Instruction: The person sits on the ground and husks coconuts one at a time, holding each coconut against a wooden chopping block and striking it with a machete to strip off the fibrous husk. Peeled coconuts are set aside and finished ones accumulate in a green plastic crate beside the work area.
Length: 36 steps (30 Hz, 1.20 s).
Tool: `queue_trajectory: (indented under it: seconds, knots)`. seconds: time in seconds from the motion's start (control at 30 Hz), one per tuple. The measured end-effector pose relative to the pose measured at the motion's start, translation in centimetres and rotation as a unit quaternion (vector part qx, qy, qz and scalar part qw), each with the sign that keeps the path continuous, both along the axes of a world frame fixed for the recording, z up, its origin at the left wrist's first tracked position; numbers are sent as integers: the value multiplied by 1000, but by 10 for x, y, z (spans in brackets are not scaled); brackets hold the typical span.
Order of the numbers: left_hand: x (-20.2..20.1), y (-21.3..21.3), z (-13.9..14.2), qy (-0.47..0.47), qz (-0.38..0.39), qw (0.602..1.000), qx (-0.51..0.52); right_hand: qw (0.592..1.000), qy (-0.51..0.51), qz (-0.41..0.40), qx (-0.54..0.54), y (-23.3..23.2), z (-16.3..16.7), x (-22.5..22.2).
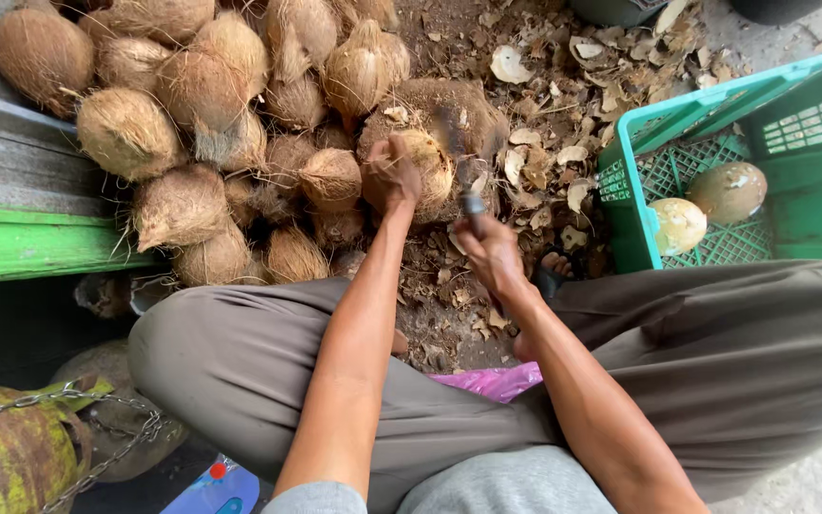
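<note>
I'm seeing grey trousers nearest. Left hand is clamping fingers on a husked coconut, left of the green crate; right hand is gripping a blade handle. Coconut looks heavy, hard, fibrous; best held across the top.

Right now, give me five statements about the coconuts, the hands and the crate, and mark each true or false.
1. The left hand steadies a husked coconut on a chopping block. True.
2. The right hand is empty. False: it grips the handle of a blade.
3. The green plastic crate holds two peeled, pale coconuts. True.
4. The pile of brown fibrous coconuts lies inside the crate. False: it is heaped on the ground beside the left hand, outside the crate.
5. The ground around the block is swept clean. False: shell chips litter it.
</note>
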<state>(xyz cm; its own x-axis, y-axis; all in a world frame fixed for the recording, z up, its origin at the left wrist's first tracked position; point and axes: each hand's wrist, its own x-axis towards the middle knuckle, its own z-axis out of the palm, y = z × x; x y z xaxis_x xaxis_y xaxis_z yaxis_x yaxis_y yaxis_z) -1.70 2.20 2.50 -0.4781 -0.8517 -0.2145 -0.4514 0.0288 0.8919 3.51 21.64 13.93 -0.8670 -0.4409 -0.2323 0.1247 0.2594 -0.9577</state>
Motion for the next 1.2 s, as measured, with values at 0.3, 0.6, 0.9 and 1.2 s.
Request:
queue_trajectory:
  seconds: [0.3,0.6,0.9,1.2]
  knots:
    - [8,-1,9,-66,-11,997,-44,991,93,14,96,7,-22,2]
    - [5,0,-13,91,-10,996,10,977,-60,69,190,6,-54,-12]
    - [17,-14,12,-39,-105,987,-113,980,-132,49,139,15,-13,-24]
    - [-1,-4,-13,73,-39,983,-162,993,-4,1,119,-2,-31,-12]
